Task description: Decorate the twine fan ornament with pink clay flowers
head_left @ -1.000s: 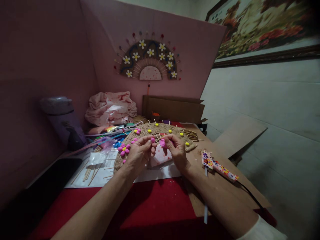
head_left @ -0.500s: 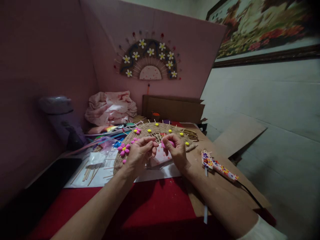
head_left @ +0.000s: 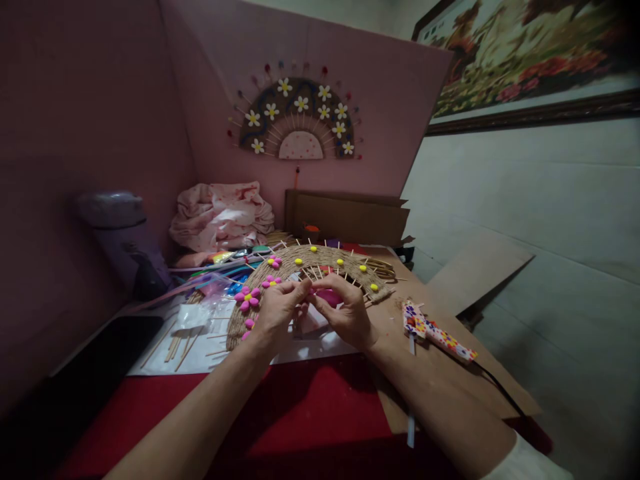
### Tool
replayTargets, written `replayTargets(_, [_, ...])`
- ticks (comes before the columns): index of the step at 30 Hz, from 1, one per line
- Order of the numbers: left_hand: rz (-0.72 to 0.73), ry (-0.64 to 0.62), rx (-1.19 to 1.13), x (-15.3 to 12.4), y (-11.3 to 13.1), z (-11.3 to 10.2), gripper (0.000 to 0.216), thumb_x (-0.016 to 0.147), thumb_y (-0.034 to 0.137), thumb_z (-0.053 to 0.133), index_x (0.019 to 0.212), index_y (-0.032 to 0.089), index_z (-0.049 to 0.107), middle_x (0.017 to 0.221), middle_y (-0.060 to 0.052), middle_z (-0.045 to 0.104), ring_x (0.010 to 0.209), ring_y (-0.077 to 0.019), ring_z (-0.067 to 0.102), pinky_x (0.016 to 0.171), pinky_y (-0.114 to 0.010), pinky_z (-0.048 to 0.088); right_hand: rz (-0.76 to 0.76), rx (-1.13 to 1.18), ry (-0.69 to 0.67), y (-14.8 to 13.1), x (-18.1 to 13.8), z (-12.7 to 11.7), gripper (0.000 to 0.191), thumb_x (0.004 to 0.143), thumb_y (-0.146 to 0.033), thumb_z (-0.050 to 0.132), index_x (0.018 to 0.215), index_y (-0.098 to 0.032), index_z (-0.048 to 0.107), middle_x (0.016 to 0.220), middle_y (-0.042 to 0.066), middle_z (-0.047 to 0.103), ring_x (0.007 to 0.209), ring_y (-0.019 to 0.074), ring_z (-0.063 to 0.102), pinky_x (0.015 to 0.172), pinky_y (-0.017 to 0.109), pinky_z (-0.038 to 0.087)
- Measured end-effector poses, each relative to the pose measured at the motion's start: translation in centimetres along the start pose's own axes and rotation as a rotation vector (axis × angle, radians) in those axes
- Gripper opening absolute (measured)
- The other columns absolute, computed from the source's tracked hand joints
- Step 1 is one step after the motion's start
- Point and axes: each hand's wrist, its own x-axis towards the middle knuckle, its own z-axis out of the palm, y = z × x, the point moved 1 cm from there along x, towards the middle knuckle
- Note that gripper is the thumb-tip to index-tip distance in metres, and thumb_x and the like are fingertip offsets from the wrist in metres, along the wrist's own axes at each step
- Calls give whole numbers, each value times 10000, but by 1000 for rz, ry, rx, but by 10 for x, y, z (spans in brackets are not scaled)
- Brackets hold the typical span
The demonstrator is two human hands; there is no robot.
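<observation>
My left hand (head_left: 283, 310) and my right hand (head_left: 347, 313) meet at their fingertips above the near side of a half-ring fan (head_left: 325, 259) wound with twine. A lump of pink clay (head_left: 330, 298) is held in the curled fingers of my right hand. My left thumb and index finger are pinched together against the right fingertips; what lies between them is mostly hidden. Pink clay flowers with yellow centres, such as this flower (head_left: 247, 298), sit on the fan's left side. Bare yellow dots (head_left: 340, 263) follow along its top and right. Thin sticks poke out around the edge.
A glue gun with flowered covering (head_left: 440, 337) lies on cardboard (head_left: 480, 380) at right. Loose sticks (head_left: 183, 347) and a plastic bag (head_left: 195, 315) lie at left, near a dark flat object (head_left: 110, 347) and a tumbler (head_left: 123, 240). A finished fan (head_left: 300, 100) hangs behind.
My hands have come together from slightly apart, so the fingertips now touch. The pink lump has tucked further into my right hand. The fan has stayed put.
</observation>
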Motion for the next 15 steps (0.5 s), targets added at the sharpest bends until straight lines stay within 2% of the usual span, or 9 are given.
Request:
replayTargets(3, [7,-18,-118,0,4,0,406,619,453,758,747,80,660,607,-30,618,494,-69,535,476,-179,410,-5,-16,74,-1,1,-3,69,811,-251,632,847,-193,634,771,17,628,703,138,583,656,274,468])
replayTargets(6, [17,-25,-205,0,8,-2,375,606,245,791,927,102,660,750,-45,675,605,-87,600,590,-194,473,16,-10,152,0,3,-6,48,815,-238,629,831,-193,628,771,11,616,710,136,575,657,273,461])
replayTargets(8, [30,-5,-213,0,9,-3,397,580,134,787,952,105,653,763,-42,682,631,-89,611,617,-195,477,23,-16,201,1,3,-7,31,822,-226,621,827,-197,629,781,10,617,736,140,576,683,282,462])
replayTargets(10, [47,12,-207,0,8,-3,384,575,98,774,940,101,654,735,-41,684,634,-95,616,613,-198,474,13,-19,230,2,3,-7,20,821,-216,622,826,-201,634,787,9,620,757,143,576,706,289,462])
replayTargets(12, [76,10,-192,-1,8,-1,368,570,84,767,921,101,656,693,-32,679,614,-95,610,597,-198,469,-9,-11,217,1,2,-7,28,820,-209,623,842,-203,640,797,12,620,767,145,575,713,293,463])
replayTargets(15, [116,-11,-178,-2,8,1,368,555,72,767,905,107,659,668,-17,675,596,-88,602,594,-195,465,-33,3,117,-1,2,-5,59,821,-204,620,874,-201,646,810,21,618,761,147,578,699,293,470])
